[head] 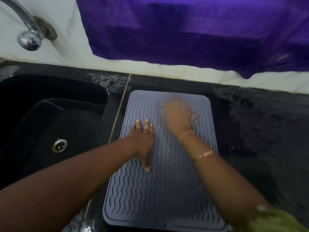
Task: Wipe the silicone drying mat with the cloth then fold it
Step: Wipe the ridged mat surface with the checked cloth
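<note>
Mat (150,198) beneath left grip (142,141), right grip (177,114)

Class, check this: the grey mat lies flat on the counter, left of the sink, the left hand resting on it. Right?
No: the head view shows the grey mat right of the sink. It does lie flat on the counter, left hand resting on it.

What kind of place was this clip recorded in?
Most likely a home kitchen: a black sink sits below a metal tap, and a grey drying mat lies on the dark stone counter beside it.
</note>
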A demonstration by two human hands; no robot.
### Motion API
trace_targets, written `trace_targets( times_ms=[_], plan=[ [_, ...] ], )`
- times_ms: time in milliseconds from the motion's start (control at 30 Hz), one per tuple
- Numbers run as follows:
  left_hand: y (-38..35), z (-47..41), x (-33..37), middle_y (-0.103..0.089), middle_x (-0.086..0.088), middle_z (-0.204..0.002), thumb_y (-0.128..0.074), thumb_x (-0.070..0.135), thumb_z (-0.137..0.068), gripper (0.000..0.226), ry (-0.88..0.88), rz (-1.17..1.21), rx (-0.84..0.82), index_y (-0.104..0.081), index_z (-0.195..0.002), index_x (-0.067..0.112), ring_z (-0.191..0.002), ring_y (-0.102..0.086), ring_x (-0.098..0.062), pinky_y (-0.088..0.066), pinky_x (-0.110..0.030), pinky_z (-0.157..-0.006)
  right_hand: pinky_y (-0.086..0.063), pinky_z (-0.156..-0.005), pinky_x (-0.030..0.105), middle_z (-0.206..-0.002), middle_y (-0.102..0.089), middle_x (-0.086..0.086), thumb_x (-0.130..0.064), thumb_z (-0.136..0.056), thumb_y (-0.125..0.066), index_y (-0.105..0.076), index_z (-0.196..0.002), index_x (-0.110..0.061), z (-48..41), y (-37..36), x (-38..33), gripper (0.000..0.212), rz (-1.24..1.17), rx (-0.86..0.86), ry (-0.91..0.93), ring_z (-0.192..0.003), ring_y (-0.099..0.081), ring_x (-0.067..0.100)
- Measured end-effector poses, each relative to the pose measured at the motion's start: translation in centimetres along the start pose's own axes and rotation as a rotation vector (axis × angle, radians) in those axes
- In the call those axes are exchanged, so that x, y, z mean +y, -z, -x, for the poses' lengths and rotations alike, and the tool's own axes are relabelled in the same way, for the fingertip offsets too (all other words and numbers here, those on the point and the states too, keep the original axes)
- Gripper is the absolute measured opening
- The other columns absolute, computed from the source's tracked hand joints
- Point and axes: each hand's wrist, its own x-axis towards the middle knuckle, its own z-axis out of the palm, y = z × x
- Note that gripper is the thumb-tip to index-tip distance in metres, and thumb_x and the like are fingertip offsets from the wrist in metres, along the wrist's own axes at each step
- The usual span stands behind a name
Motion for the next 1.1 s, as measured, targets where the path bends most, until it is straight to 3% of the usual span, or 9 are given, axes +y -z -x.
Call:
trace_targets(
  times_ms=[167, 367, 467, 567, 667, 800, 933, 1033, 1100],
  plan=[
    [0.3, 0.3, 0.2, 0.03, -0.021, -0.151, -0.08, 0.053, -0.064, 0.141, 0.011, -0.019, -0.003, 0.024, -0.144, 0.002, -0.139, 0.02, -0.046, 0.004, -0.05, -0.117, -0.033, -0.104, 0.052, -0.139, -0.042, 0.008, -0.007, -0.079, -0.06, -0.048, -0.13, -0.024, -4.2, 1.7, 1.4, 0.055, 0.028, -0.047, 0.089, -0.127, -0.034, 0.033],
    [0.2, 0.2, 0.1, 0.03, -0.02, -0.151, -0.079, 0.056, -0.061, 0.143, 0.007, -0.017, -0.001, 0.024, -0.144, 0.003, -0.14, 0.02, -0.045, 0.006, -0.048, -0.117, -0.034, -0.095, 0.051, -0.133, -0.049, 0.009, -0.009, -0.08, -0.057, -0.054, -0.121, -0.017, 5.3, 2.1, 0.2, 0.042, 0.084, -0.027, 0.137, -0.127, -0.036, 0.036],
    [0.0, -0.1, 0.1, 0.028, -0.022, -0.152, -0.081, 0.055, -0.06, 0.144, 0.008, -0.015, 0.021, 0.023, -0.145, 0.002, -0.14, 0.019, -0.046, 0.004, -0.048, -0.117, -0.047, -0.075, 0.048, -0.113, -0.064, 0.008, -0.013, -0.06, -0.077, -0.067, -0.101, -0.018, 12.4, 1.9, -0.8, 0.042, 0.13, 0.011, 0.262, -0.107, -0.056, 0.036],
    [-0.1, -0.4, 0.1, 0.028, -0.023, -0.151, -0.082, 0.055, -0.058, 0.146, 0.011, -0.012, 0.021, 0.023, -0.144, 0.001, -0.139, 0.018, -0.048, 0.003, -0.05, -0.117, -0.048, -0.064, 0.042, -0.097, -0.069, 0.005, -0.019, -0.061, -0.07, -0.07, -0.086, -0.022, 15.9, 0.7, -1.6, 0.025, 0.101, 0.089, 0.33, -0.088, -0.064, 0.033],
    [-0.2, -0.5, -0.1, 0.029, -0.022, -0.151, -0.082, 0.054, -0.059, 0.145, 0.0, 0.007, 0.014, 0.023, -0.145, 0.002, -0.139, 0.021, -0.047, 0.005, -0.049, -0.116, -0.048, -0.072, 0.045, -0.11, -0.067, 0.006, -0.022, -0.071, -0.065, -0.069, -0.098, -0.022, 13.7, 0.7, -1.0, 0.028, 0.134, 0.111, 0.301, -0.099, -0.062, 0.034],
    [0.0, -0.3, -0.2, 0.031, -0.021, -0.15, -0.08, 0.057, -0.061, 0.144, -0.004, 0.003, 0.012, 0.025, -0.144, 0.003, -0.138, 0.023, -0.046, 0.007, -0.049, -0.116, -0.038, -0.097, 0.048, -0.125, -0.054, 0.005, -0.018, -0.084, -0.055, -0.057, -0.118, -0.026, 4.3, 2.1, 0.0, 0.035, 0.054, -0.009, 0.194, -0.117, -0.046, 0.032],
    [0.5, -0.6, 0.2, 0.032, -0.021, -0.15, -0.078, 0.058, -0.061, 0.144, 0.014, -0.009, -0.006, 0.027, -0.143, 0.003, -0.139, 0.022, -0.046, 0.007, -0.049, -0.116, -0.041, -0.095, 0.054, -0.132, -0.043, 0.013, -0.015, -0.083, -0.057, -0.045, -0.132, -0.026, -1.5, 2.7, 0.2, 0.051, 0.013, -0.033, 0.06, -0.117, -0.044, 0.038],
    [-0.4, 0.6, 0.4, 0.031, -0.021, -0.15, -0.078, 0.058, -0.062, 0.144, -0.003, -0.017, -0.033, 0.026, -0.143, 0.002, -0.139, 0.021, -0.046, 0.006, -0.05, -0.117, -0.043, -0.085, 0.052, -0.128, -0.042, 0.017, -0.044, -0.085, -0.054, -0.036, -0.136, -0.028, 3.2, 1.1, -0.4, 0.057, 0.185, 0.054, 0.049, -0.11, -0.044, 0.039],
    [-0.2, 0.5, 0.4, 0.03, -0.021, -0.151, -0.079, 0.057, -0.062, 0.143, 0.002, -0.027, -0.028, 0.026, -0.143, 0.002, -0.139, 0.021, -0.045, 0.006, -0.05, -0.118, -0.044, -0.083, 0.05, -0.124, -0.042, 0.018, -0.038, -0.086, -0.055, -0.033, -0.137, -0.031, 4.8, 0.7, -0.3, 0.056, 0.185, 0.09, -0.018, -0.106, -0.047, 0.041]
  ],
)
